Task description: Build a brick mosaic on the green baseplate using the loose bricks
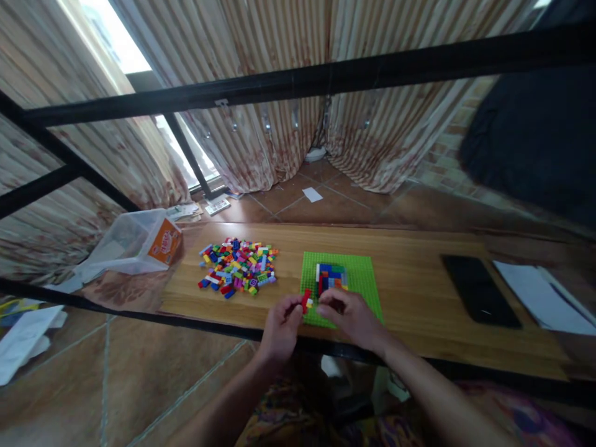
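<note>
Red toy building bricks (pixel 306 300), with a small white and yellow piece beside them, are pinched in the fingertips of my left hand (pixel 283 326). They are over the left front edge of a green studded baseplate (pixel 363 270). My right hand (pixel 350 315) is closed above the front of that baseplate, thumb and fingers curled together; whatever they hold is hidden. Just beyond its fingers, a low build of blue, red, white and other bricks (pixel 331 273) sits on the baseplate, partly covered by the hand. To the left, a loose pile of multicoloured bricks (pixel 239 266) is spread on the wooden board.
The wooden board (pixel 410 292) has a black phone-like slab (pixel 479 290) at its right, with white papers (pixel 544 295) beyond. A clear plastic tub (pixel 133 242) with an orange label lies past the left end. Black metal bars (pixel 279 87) cross in front of striped curtains.
</note>
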